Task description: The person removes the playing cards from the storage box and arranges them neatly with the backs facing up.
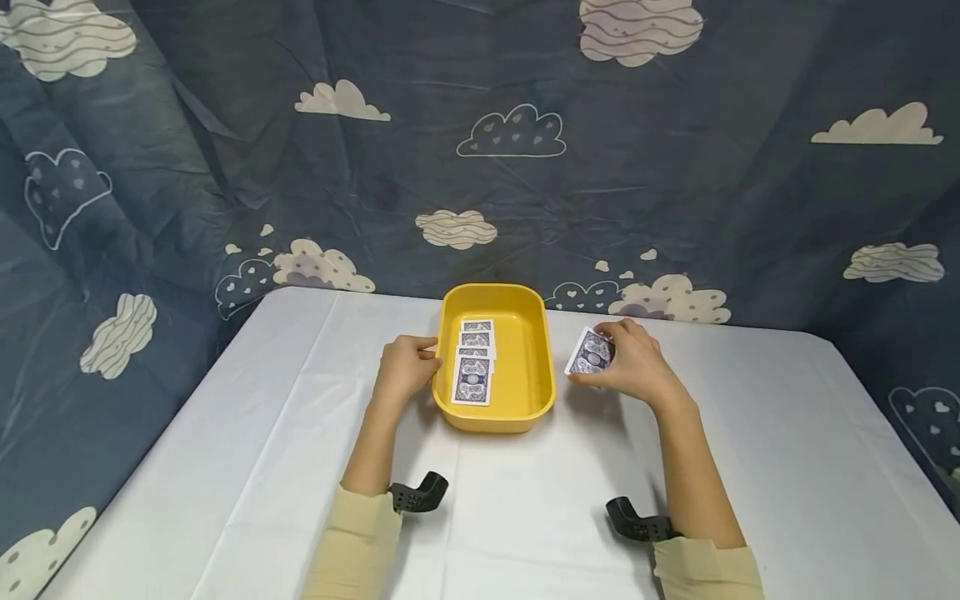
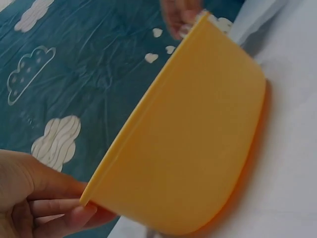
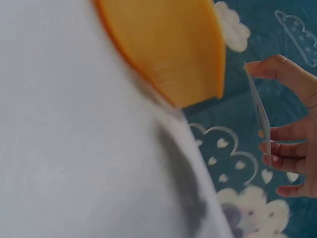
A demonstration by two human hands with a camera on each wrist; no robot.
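A yellow plastic tub [image 1: 528, 358] stands on the white-covered table, with several playing cards [image 1: 472, 381] lying back-up in an overlapping column along its left side. My left hand [image 1: 406, 367] pinches the tub's left rim between thumb and fingers, as the left wrist view also shows. To the right of the tub, my right hand [image 1: 633, 360] holds a playing card [image 1: 590, 352] with a dark blue patterned back. In the right wrist view this card [image 3: 259, 111] appears nearly edge-on, gripped between the thumb and the fingers, above the table and apart from the tub.
A white cloth covers the table [image 1: 300, 467]. Behind it hangs a dark blue curtain [image 1: 405, 175] with a cloud print. Each forearm wears a black wrist mount, one on the left [image 1: 420, 493] and one on the right [image 1: 637, 521].
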